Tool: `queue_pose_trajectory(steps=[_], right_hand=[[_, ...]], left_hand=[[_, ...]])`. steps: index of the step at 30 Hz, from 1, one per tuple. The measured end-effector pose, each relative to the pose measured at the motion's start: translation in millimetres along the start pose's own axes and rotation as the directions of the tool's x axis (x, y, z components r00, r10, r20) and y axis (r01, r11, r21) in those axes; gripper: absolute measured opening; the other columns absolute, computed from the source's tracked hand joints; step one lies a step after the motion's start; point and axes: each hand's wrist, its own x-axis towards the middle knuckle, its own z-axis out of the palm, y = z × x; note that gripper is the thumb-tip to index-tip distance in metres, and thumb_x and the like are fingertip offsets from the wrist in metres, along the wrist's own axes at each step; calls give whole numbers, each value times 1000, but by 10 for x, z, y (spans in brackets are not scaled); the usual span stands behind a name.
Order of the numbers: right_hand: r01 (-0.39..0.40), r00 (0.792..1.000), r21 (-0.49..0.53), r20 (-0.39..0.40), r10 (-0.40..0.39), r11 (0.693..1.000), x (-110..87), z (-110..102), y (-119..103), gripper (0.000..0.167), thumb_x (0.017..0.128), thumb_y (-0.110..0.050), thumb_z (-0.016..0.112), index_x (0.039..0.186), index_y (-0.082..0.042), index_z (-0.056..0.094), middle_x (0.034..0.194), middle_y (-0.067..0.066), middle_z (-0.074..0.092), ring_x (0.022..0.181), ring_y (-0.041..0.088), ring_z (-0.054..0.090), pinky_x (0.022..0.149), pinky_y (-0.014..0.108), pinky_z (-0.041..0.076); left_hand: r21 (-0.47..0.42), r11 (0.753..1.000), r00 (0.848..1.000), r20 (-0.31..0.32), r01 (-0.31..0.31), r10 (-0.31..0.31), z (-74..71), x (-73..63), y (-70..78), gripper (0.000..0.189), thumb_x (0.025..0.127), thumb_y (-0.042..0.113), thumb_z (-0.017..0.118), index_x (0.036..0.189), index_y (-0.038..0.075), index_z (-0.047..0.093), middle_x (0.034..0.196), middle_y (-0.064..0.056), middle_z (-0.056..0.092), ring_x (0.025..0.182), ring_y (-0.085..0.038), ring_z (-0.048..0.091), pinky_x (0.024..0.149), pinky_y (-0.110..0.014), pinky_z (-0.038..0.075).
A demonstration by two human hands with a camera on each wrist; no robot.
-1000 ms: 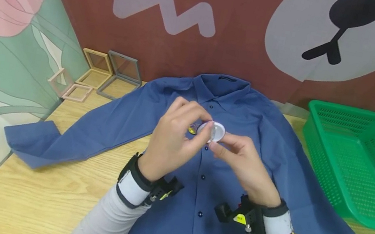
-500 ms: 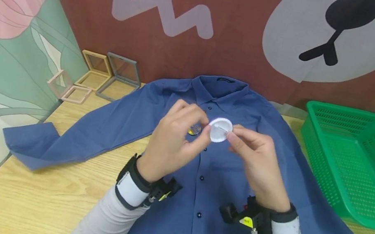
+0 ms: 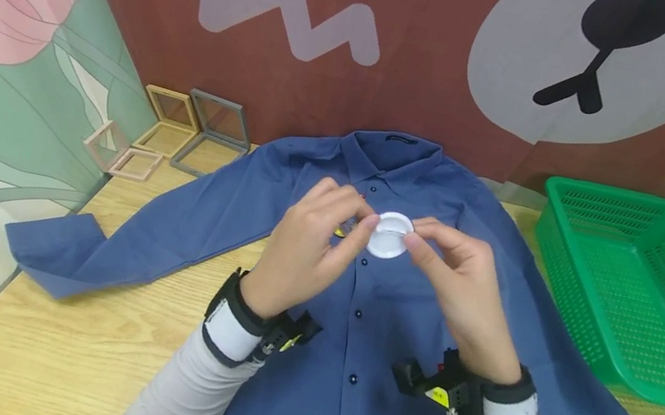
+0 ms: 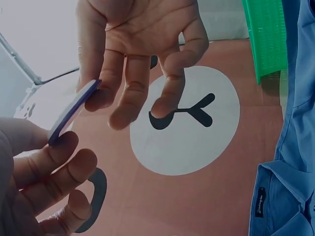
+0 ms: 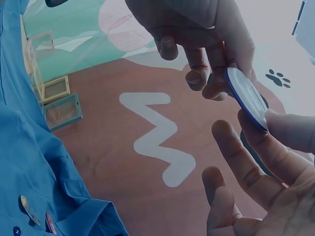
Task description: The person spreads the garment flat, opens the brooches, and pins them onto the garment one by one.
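A round pin badge (image 3: pixel 388 245) is held in the air above a blue button-up shirt (image 3: pixel 299 395), its white back and thin pin facing the head camera. My left hand (image 3: pixel 312 245) pinches its left edge between thumb and index finger. At the opposite edge my right hand (image 3: pixel 459 282) pinches it the same way. Both wrist views show the badge edge-on, with a purple-blue rim (image 4: pixel 74 112) and the other fingers loosely bent. Another badge (image 3: pixel 344 227) on the shirt front is partly hidden by my left hand; the right wrist view shows two badges (image 5: pixel 29 210) there.
The shirt lies spread with both sleeves out on a wooden table (image 3: pixel 60 352). To the right stands a green perforated basket (image 3: pixel 632 290). Small open frames, one yellow (image 3: pixel 167 138), one grey (image 3: pixel 215 135) and one pink (image 3: pixel 136 164), stand at the back left by the patterned wall.
My right hand has moved slightly right. The badge has turned from a tilted, partly covered pose to show its full white back, and its pin has swung from slanting to nearly level.
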Motion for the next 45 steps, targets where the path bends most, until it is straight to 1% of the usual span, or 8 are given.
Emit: queue_pose_trajectory(steps=[3, 7, 10, 14, 18, 22, 33, 45], right_hand=[[18, 999, -7, -36, -18, 1000, -8, -2, -18, 14, 96, -3, 62, 98, -6, 76, 99, -1, 70, 94, 19, 58, 75, 25, 47], [26, 997, -12, -72, -27, 1000, -14, 4, -45, 14, 95, -3, 63, 97, -9, 76, 98, -1, 71, 96, 18, 59, 76, 25, 49], [29, 995, -8, -99, -30, 1000, -19, 20, -67, 13, 95, -2, 64, 96, -7, 76, 97, -1, 72, 95, 18, 60, 76, 25, 49], [8, 992, -34, -122, -12, 999, -36, 56, -98, 11, 95, -3, 64, 99, -3, 74, 91, -3, 72, 83, 15, 62, 68, 25, 49], [-3, 995, -56, -105, -3, 998, -41, 109, -110, 10, 95, -5, 64, 101, 1, 70, 85, -3, 70, 71, 15, 61, 60, 24, 47], [-1, 995, -21, -104, -1, 1000, -35, 151, -112, 7, 95, -4, 65, 96, 1, 68, 82, -2, 69, 65, 15, 58, 57, 23, 46], [-18, 990, -32, -140, 14, 999, -34, 166, -124, 11, 93, -3, 67, 97, 8, 67, 81, -2, 71, 62, 14, 61, 61, 22, 53], [6, 993, -19, -119, -9, 1000, -13, 177, -82, 12, 91, 1, 68, 97, 11, 67, 82, -4, 72, 62, 11, 63, 62, 21, 56]], left_hand=[[-7, 1000, 1000, 19, -10, 10, 2, 3, -4, 15, 97, 13, 61, 87, 7, 70, 79, -1, 63, 80, -18, 50, 69, -26, 42], [-3, 1000, 999, 31, -21, 21, 7, 5, -2, 14, 97, 13, 61, 87, 7, 69, 78, 0, 63, 79, -17, 50, 69, -26, 42], [1, 1000, 999, 29, -24, 24, 12, 9, 1, 14, 97, 12, 62, 86, 7, 69, 78, 0, 63, 79, -16, 49, 68, -25, 42], [13, 999, 999, 24, -35, 35, 11, 16, 16, 13, 96, 12, 62, 86, 7, 68, 78, 0, 62, 81, -15, 49, 67, -24, 42], [29, 997, 997, 33, -67, 66, 11, 16, 33, 12, 96, 12, 62, 87, 7, 69, 81, 0, 63, 83, -15, 50, 68, -23, 43], [44, 995, 996, 40, -87, 85, 22, 17, 35, 12, 96, 12, 62, 87, 8, 68, 81, 0, 64, 84, -15, 51, 70, -23, 44], [84, 991, 994, 53, -100, 95, 45, 24, 37, 11, 96, 12, 62, 88, 7, 68, 81, -1, 64, 85, -16, 52, 70, -24, 44], [79, 994, 996, 44, -78, 75, 32, 14, 9, 12, 96, 11, 61, 88, 7, 69, 81, -1, 65, 85, -16, 52, 69, -24, 45]])
